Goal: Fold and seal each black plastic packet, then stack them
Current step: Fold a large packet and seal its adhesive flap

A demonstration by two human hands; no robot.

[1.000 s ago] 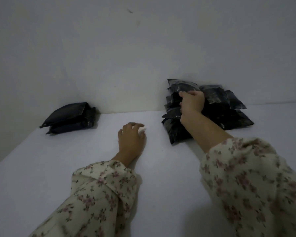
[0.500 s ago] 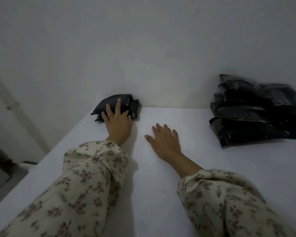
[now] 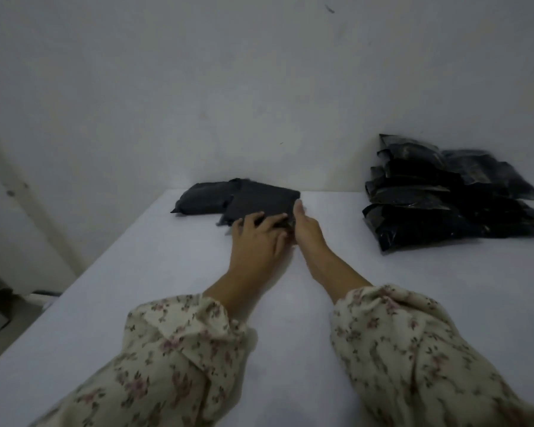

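A matte black packet lies flat on the white table, half off a second matte packet by the wall. My left hand rests on its near edge with the fingers spread on top. Beside it, my right hand stands edge-on against the packet's near right corner, thumb straight along the side; its other fingers are hidden. A pile of several glossy black packets sits at the right against the wall, apart from both hands.
The white wall rises right behind the packets. The table's left edge runs diagonally, with the floor and dark objects beyond it. Floral sleeves cover both forearms in the foreground.
My left hand has drawn the top matte packet off the left pair toward the middle. My right hand left the bare table and came up against that packet's right side.
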